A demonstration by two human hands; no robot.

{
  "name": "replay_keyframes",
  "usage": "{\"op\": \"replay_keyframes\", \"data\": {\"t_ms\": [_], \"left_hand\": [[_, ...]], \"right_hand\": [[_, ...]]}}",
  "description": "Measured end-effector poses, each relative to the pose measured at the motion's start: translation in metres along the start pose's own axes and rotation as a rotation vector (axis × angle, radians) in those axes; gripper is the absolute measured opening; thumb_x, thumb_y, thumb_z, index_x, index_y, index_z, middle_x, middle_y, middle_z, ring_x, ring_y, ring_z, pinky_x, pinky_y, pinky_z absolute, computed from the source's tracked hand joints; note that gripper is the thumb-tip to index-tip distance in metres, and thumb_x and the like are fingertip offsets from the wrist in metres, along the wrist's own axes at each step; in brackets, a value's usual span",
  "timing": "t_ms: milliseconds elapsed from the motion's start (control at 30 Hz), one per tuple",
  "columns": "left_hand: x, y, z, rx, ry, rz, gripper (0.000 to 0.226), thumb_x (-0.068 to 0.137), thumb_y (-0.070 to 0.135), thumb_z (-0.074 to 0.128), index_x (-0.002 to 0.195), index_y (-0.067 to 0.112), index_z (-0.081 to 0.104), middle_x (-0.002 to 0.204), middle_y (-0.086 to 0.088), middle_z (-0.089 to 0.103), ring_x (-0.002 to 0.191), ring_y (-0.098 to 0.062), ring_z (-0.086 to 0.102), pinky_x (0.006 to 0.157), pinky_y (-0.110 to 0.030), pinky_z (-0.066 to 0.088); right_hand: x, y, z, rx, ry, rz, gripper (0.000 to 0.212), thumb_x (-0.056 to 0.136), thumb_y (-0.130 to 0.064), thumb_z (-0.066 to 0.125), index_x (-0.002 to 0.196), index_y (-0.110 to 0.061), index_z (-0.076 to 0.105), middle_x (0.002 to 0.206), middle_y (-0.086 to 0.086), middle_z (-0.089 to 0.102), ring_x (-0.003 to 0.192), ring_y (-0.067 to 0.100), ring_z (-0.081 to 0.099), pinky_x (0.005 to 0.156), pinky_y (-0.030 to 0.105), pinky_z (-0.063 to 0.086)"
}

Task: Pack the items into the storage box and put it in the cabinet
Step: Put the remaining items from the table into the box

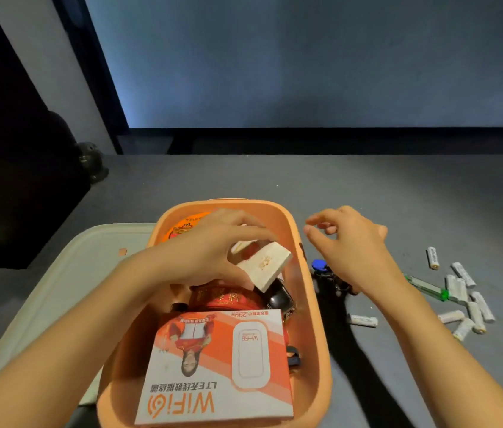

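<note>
Storage box (309, 319), lower centre, crowded: left hand (213, 245) grips a small white carton (267, 264) above it; right hand (349, 242) hovers loosely curled, apparently empty. Carton may perch high, blocking the lid (58, 288).

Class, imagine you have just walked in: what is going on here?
A person is packing an orange storage box on a grey table. The left hand holds a small white box over it, above a WiFi carton already inside. The right hand hovers empty over a blue key tag beside the box. White batteries lie loose farther right; the pale lid lies to the left.
</note>
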State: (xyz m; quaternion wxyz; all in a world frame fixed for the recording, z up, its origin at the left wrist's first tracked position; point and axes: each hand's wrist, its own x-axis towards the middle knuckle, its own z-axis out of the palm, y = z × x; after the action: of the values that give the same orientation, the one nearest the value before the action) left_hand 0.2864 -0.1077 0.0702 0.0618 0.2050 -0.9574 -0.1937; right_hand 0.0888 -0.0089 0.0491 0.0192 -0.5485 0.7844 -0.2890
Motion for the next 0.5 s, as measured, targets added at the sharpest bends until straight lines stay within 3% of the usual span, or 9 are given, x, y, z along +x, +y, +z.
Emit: {"op": "replay_keyframes", "data": {"t_ms": [133, 267, 333, 400, 500], "left_hand": [[0.017, -0.001, 0.009, 0.036, -0.188, 0.000, 0.079, 0.073, 0.031, 0.074, 0.131, 0.058, 0.026, 0.149, 0.014, 0.019, 0.130, -0.002, 0.014, 0.100, -0.022, 0.017], [0.016, -0.011, 0.013, -0.080, -0.120, -0.093, 0.095, 0.068, 0.040, 0.076, 0.127, 0.065, 0.006, 0.152, 0.017, 0.008, 0.137, -0.005, 0.010, 0.110, -0.030, 0.017], [0.017, -0.018, 0.017, -0.042, -0.060, -0.146, 0.096, 0.068, 0.042, 0.075, 0.136, 0.052, 0.009, 0.151, 0.011, 0.018, 0.137, -0.010, 0.017, 0.111, -0.032, 0.020], [0.020, -0.022, 0.021, -0.081, -0.027, -0.183, 0.093, 0.071, 0.036, 0.075, 0.141, 0.039, 0.014, 0.146, 0.009, 0.034, 0.132, -0.010, 0.030, 0.103, -0.024, 0.025], [0.026, -0.026, 0.024, -0.185, -0.033, -0.212, 0.088, 0.073, 0.027, 0.075, 0.142, 0.031, 0.019, 0.135, 0.009, 0.050, 0.127, -0.008, 0.040, 0.101, -0.023, 0.030]], "right_hand": [[-0.001, 0.014, -0.006, 0.016, -0.001, 0.026, 0.019, 0.090, -0.039, 0.049, 0.102, -0.032, 0.062, 0.099, -0.008, 0.050, 0.087, 0.002, 0.044, 0.079, 0.029, 0.016], [-0.001, 0.022, -0.005, 0.039, -0.011, 0.045, 0.020, 0.089, -0.040, 0.049, 0.102, -0.031, 0.062, 0.099, -0.010, 0.049, 0.087, 0.001, 0.044, 0.080, 0.028, 0.015], [0.000, 0.024, -0.001, 0.055, -0.019, 0.059, 0.019, 0.089, -0.040, 0.050, 0.101, -0.031, 0.062, 0.099, -0.010, 0.050, 0.087, 0.001, 0.044, 0.080, 0.028, 0.015], [0.001, 0.024, 0.002, 0.072, -0.027, 0.070, 0.019, 0.089, -0.041, 0.050, 0.101, -0.032, 0.062, 0.099, -0.009, 0.051, 0.087, 0.003, 0.045, 0.080, 0.028, 0.015], [0.001, 0.026, 0.007, 0.093, -0.046, 0.090, 0.020, 0.089, -0.042, 0.050, 0.101, -0.032, 0.062, 0.100, -0.008, 0.053, 0.086, 0.004, 0.046, 0.081, 0.028, 0.016]]}}
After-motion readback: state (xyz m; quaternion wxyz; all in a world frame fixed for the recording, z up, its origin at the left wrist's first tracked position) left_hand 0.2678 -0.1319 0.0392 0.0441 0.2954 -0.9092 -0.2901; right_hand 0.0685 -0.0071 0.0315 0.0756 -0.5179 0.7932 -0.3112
